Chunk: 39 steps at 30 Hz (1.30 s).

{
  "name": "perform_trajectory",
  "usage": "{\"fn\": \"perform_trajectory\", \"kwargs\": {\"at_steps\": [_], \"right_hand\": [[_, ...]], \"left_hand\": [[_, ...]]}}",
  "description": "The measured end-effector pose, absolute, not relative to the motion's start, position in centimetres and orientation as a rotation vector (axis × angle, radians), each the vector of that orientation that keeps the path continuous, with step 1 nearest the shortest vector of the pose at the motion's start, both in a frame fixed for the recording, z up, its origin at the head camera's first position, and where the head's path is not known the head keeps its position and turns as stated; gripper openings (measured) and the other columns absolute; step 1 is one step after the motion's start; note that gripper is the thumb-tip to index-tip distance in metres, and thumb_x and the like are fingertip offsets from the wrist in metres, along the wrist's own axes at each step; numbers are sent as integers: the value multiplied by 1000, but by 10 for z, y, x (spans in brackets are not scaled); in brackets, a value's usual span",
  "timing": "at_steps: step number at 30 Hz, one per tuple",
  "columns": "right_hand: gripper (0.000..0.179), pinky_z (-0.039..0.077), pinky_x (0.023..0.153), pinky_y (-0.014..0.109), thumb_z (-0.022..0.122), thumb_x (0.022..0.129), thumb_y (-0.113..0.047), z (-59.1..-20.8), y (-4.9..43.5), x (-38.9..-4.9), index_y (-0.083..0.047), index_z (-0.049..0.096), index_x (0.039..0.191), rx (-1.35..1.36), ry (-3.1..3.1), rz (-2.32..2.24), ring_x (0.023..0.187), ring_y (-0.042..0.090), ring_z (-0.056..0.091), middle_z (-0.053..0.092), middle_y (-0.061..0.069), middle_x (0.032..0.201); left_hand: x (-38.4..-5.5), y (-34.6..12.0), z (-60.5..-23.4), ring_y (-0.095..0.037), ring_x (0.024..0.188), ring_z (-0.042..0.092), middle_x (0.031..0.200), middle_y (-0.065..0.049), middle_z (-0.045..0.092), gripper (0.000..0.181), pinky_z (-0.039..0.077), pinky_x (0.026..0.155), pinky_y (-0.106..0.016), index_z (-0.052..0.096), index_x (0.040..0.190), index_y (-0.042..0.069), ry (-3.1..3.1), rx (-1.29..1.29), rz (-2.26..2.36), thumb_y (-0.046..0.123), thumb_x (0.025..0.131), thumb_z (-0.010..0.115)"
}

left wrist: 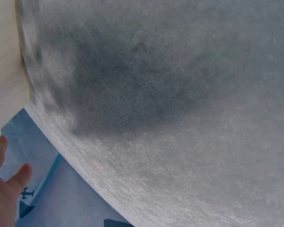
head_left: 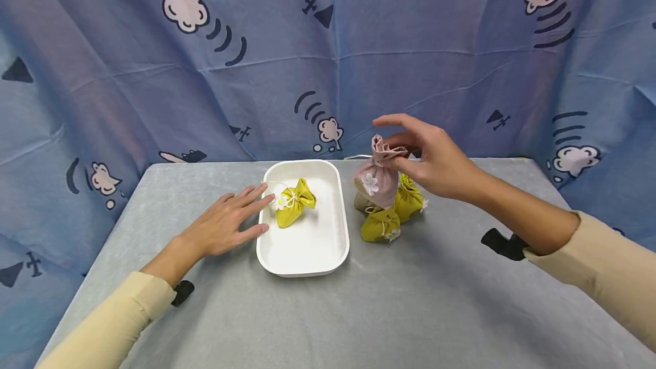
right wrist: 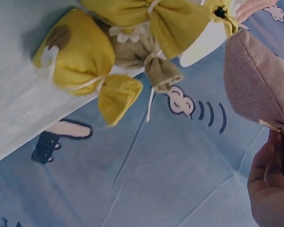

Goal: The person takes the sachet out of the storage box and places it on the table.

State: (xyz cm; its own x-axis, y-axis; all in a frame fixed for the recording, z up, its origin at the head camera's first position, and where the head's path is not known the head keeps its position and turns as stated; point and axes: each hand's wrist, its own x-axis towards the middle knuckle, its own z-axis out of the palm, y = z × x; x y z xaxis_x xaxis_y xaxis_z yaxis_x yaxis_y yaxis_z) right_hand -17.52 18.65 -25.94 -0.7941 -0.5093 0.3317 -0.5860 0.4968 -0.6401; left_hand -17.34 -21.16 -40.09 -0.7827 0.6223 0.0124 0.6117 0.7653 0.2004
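Observation:
A pink drawstring pouch (head_left: 378, 185) with a white flower hangs from my right hand (head_left: 435, 158), which pinches its gathered neck. It is held over two yellow pouches (head_left: 380, 225) and a tan pouch (head_left: 361, 203), the latter mostly hidden in the head view. In the right wrist view, the tan pouch (right wrist: 132, 53) lies between yellow ones, and the pink pouch (right wrist: 255, 85) is apart from them. My left hand (head_left: 225, 222), fingers spread and fairly straight, touches the left rim of a white tray (head_left: 307, 261). Inside the tray lies one yellow pouch (head_left: 288, 215).
A grey cloth-covered table (head_left: 318, 323) carries everything. Behind it hangs a blue patterned curtain (head_left: 287, 44), close to the table's far edge. The left wrist view shows mostly tabletop (left wrist: 203, 156), with part of the tray (left wrist: 4, 61) at its left edge.

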Motion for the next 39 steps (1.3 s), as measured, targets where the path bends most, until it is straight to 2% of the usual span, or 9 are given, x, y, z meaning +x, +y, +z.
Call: {"fn": "perform_trajectory", "kwargs": {"at_steps": [10, 25, 39], "right_hand": [[63, 51, 74, 16, 69, 88, 8, -252, 213, -170, -14, 51, 144, 812, -2684, 1129, 93, 2, 66, 71, 11, 112], [67, 47, 74, 6, 69, 86, 12, -258, 263, -168, -11, 47, 146, 610, -2681, 1041, 90, -11, 61, 68, 21, 115], [67, 47, 68, 9, 72, 86, 8, -296, 297, -167, -8, 46, 145, 469, -2768, 1014, 84, -10, 60, 69, 20, 110]], "left_hand": [[-174, -213, -404, -34, 148, 26, 165, -4, 21, 70, 30, 110, -62, 31, 158, 23, 2899, 995, 296, 61, 100, 43], [-174, -213, -404, -33, 148, 25, 165, -4, 21, 70, 30, 110, -61, 31, 158, 24, 2897, 1000, 295, 61, 100, 43], [-174, -211, -403, -34, 148, 25, 165, -3, 20, 70, 29, 111, -62, 31, 158, 24, 2892, 990, 315, 61, 100, 43]]}}
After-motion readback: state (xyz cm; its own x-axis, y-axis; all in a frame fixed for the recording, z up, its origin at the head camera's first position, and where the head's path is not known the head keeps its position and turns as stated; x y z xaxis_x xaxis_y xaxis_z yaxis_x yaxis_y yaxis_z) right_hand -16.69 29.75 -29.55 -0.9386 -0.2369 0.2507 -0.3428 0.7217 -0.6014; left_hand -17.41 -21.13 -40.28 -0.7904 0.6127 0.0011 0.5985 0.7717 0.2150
